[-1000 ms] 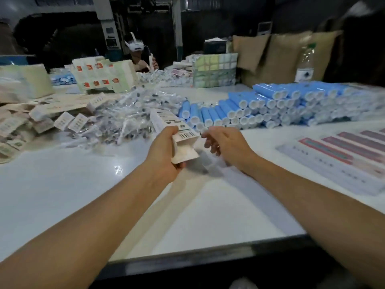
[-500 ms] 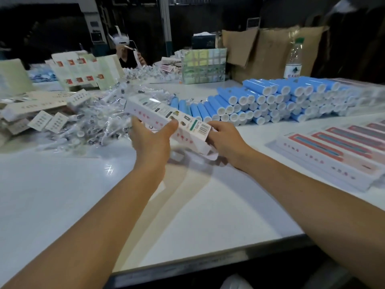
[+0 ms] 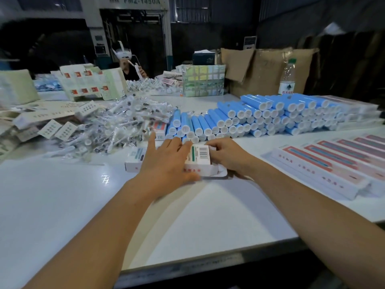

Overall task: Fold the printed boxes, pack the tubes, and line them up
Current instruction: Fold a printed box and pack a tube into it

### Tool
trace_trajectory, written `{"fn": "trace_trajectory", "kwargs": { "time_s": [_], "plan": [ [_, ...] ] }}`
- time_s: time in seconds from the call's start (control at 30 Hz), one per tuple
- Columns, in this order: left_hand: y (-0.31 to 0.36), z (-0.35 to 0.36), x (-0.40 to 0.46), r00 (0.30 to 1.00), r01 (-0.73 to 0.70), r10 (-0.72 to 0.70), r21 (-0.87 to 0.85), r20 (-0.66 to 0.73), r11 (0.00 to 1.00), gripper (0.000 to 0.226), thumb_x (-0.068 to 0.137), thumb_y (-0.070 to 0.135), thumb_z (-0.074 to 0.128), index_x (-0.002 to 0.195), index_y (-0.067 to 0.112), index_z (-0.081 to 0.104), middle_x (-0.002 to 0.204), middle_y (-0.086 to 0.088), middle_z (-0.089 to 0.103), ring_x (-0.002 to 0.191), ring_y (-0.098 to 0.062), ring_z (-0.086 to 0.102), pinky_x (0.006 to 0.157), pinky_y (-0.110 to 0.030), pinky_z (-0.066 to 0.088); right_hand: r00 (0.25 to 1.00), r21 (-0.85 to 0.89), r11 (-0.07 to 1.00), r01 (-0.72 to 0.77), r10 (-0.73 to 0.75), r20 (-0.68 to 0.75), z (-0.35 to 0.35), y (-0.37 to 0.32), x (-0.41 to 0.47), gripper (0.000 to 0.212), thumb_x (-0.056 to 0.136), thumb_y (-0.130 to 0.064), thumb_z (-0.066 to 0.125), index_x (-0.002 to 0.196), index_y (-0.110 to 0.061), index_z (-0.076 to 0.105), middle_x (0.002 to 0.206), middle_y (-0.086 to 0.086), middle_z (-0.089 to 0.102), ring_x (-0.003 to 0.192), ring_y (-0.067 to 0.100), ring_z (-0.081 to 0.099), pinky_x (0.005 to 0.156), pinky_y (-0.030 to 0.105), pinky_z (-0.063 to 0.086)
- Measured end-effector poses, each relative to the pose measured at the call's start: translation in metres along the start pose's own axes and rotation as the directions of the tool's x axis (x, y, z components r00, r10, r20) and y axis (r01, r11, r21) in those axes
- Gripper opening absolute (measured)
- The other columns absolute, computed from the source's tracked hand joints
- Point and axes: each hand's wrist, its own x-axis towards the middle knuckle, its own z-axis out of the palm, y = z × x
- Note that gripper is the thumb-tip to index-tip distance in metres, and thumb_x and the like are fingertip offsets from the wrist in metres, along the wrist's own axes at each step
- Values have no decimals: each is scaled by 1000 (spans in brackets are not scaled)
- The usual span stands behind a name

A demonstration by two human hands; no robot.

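**Box flat on desk, both hands on it**

Far left of the white desk [image 3: 62, 205]: loose flat cartons [image 3: 41, 115], pale and printed, overlapping; count not readable. Behind them, a stack of upright printed sheets with red squares [image 3: 87, 84].

Left of centre: a heap of small clear-wrapped pieces [image 3: 116, 126], far too many and too tangled to count. It lies just behind and left of the work spot, not touching the box.

Centre: one printed box [image 3: 198, 157] lies flat on the desk, long side running left to right, barcode face up. The left hand [image 3: 166, 163] lies over its middle, palm down, fingers straight and slightly spread, thumb out to the left; it covers most of the top face. The right hand [image 3: 227, 157] is at the box's right end, fingers curled down onto that end beside the barcode. An end flap sticks out on the desk at the right end; whether the fingers pinch it I cannot tell.

Directly behind the box: blue tubes [image 3: 250, 119] with white caps, piled in rows, caps facing the camera; dozens, exact count not possible. The nearest caps sit just beyond the left fingertips.

Right: finished long boxes [image 3: 325, 170] laid side by side in a row, touching; at least six visible, the row running off the frame edge.

Background: one other person [image 3: 129, 67] seated across the desk, a water bottle [image 3: 288, 80], brown cardboard cartons [image 3: 266, 71].
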Motion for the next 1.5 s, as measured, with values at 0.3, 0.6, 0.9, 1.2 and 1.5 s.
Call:
{"fn": "trace_trajectory", "kwargs": {
  "time_s": [0.3,0.6,0.9,1.2,1.5],
  "plan": [
    [2,14,5,991,134,-134,4,-10,991,62,85,70,40,121,19,39,121,-1,45,110,-23,41,77,-35,24,962,-314,936,-158,74,-264,-18,-14,67,21,89,-13,49,96,-6,67,82,8,63,61,17,52,47,23,39],
    [9,26,9,987,121,-122,-19,-106,992,52,92,59,37,116,13,44,111,-6,49,99,-28,44,76,-40,27,979,-672,712,-203,161,-125,14,-48,177,20,94,-25,49,89,-6,46,78,6,45,65,19,43,47,27,31],
    [10,29,15,986,122,-125,-32,-110,992,49,92,57,40,117,15,46,112,-5,52,99,-27,46,78,-40,31,887,-807,531,-257,461,20,9,-69,187,27,90,-13,60,69,-6,44,67,10,44,53,21,41,44,27,36],
    [8,24,18,991,131,-131,6,-8,991,55,92,64,29,119,18,41,114,-1,47,102,-23,43,75,-37,25,940,-112,958,-264,229,-252,-30,-49,132,102,83,-7,60,149,-28,-16,64,8,50,31,13,41,35,19,35],
    [17,20,16,985,123,-121,9,-126,992,69,86,67,16,131,19,35,122,2,47,107,-21,44,74,-33,24,754,378,922,81,191,-629,-51,3,18,86,86,-11,65,149,-30,9,81,10,61,37,14,54,36,22,43]
  ]
}}
